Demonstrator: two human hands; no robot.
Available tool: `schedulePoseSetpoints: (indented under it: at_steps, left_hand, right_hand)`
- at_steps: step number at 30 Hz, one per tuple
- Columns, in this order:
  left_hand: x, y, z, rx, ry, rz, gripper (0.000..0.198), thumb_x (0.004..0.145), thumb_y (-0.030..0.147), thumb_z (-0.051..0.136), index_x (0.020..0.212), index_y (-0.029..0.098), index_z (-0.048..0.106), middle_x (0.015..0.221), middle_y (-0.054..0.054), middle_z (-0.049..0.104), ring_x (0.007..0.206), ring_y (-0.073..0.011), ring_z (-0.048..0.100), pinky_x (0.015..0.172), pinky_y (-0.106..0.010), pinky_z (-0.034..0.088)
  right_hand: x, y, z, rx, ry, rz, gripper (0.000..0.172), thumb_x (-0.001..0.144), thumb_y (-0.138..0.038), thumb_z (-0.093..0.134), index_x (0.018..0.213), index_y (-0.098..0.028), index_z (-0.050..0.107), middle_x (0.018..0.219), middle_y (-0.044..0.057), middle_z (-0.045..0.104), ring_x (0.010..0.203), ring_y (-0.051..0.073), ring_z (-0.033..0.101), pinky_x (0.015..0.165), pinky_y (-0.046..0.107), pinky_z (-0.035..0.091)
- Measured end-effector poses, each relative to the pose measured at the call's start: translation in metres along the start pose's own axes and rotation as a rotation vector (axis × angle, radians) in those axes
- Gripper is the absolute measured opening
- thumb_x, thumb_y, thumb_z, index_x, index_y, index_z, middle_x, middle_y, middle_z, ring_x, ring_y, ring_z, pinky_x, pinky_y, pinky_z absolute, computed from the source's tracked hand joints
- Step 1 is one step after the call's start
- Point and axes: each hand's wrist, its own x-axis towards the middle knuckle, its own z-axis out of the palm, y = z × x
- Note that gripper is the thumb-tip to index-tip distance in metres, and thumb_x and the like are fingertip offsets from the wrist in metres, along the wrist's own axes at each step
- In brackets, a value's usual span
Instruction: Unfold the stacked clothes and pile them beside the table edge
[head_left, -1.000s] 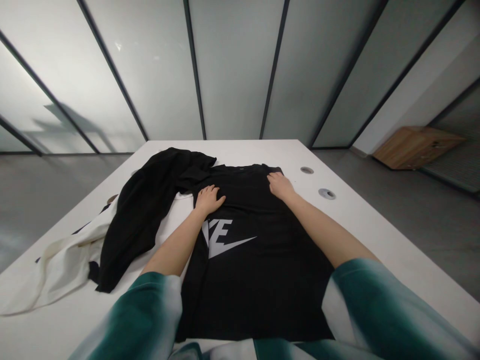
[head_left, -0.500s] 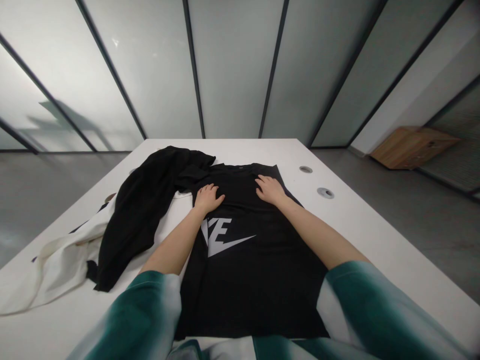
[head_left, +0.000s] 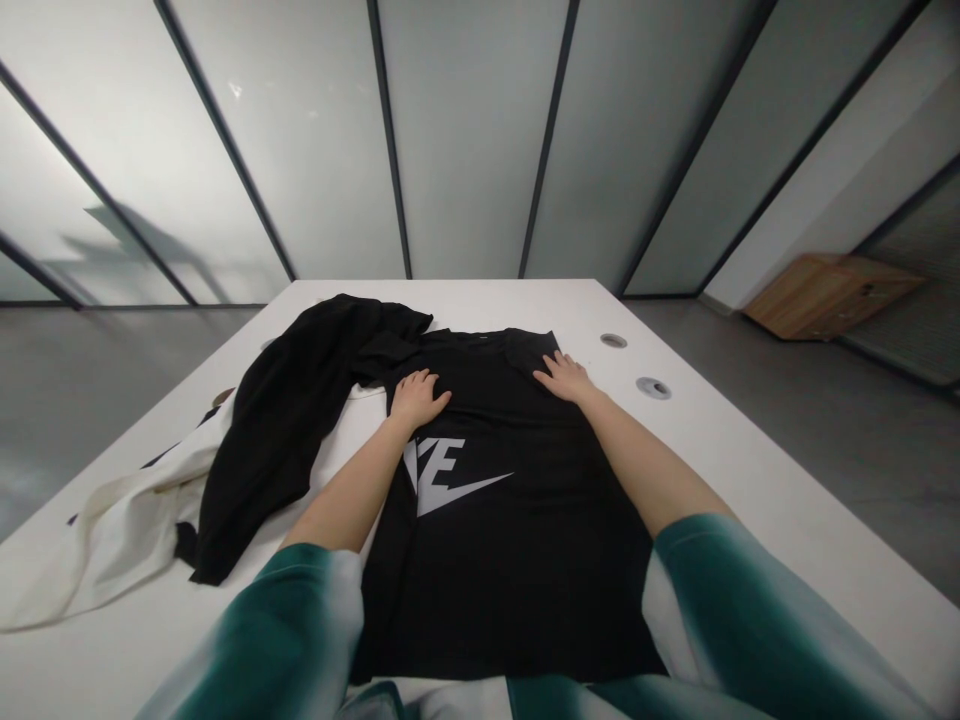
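A black shirt [head_left: 517, 560] with a white printed logo lies flat on the white table, its neckline toward the far edge. Its left side is folded inward, cutting into the print. My left hand [head_left: 418, 400] rests open on the shirt's upper left part, above the letters, thumb spread to the right. On the upper right part, near the shirt's right edge, lies my right hand [head_left: 566, 378], fingers spread and holding nothing.
Left of the shirt, a black garment [head_left: 289, 410] lies heaped over white clothing [head_left: 142, 520]. The white table [head_left: 750, 520] has two round grommets [head_left: 654, 388] at the right. A wooden cabinet [head_left: 829, 297] stands on the floor beyond, and frosted panels rise behind.
My right hand has slid to the right across the shirt, toward its right edge. My left hand stays where it was.
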Motion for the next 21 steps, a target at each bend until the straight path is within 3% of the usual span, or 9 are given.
schedulePoseSetpoints:
  at_steps: [5, 14, 21]
  left_hand:
    - [0.000, 0.000, 0.001, -0.007, 0.011, 0.006, 0.057, 0.094, 0.052, 0.043, 0.137, 0.016, 0.054, 0.150, -0.012, 0.047, 0.140, -0.0271, 0.041, 0.114, -0.040, 0.032]
    - [0.002, -0.003, 0.006, -0.017, 0.058, 0.027, 0.053, 0.093, 0.050, 0.047, 0.133, 0.017, 0.058, 0.147, -0.013, 0.051, 0.136, -0.0292, 0.045, 0.112, -0.042, 0.035]
    - [0.002, -0.004, 0.006, -0.032, 0.052, 0.026, 0.054, 0.093, 0.050, 0.047, 0.134, 0.016, 0.057, 0.147, -0.014, 0.050, 0.137, -0.0298, 0.044, 0.113, -0.043, 0.034]
  right_hand:
    - [0.002, 0.011, 0.004, -0.014, -0.001, -0.109, 0.072, 0.095, -0.062, 0.034, 0.154, -0.021, 0.035, 0.163, 0.010, 0.024, 0.149, 0.033, 0.020, 0.118, 0.048, 0.022]
    - [0.004, 0.012, 0.007, 0.001, 0.102, -0.154, 0.073, 0.095, -0.059, 0.034, 0.150, -0.011, 0.039, 0.159, 0.016, 0.031, 0.147, 0.032, 0.027, 0.118, 0.047, 0.025]
    - [-0.007, 0.002, -0.008, 0.053, 0.307, -0.172, 0.064, 0.097, -0.046, 0.037, 0.146, -0.006, 0.044, 0.154, 0.018, 0.040, 0.143, 0.030, 0.035, 0.116, 0.043, 0.030]
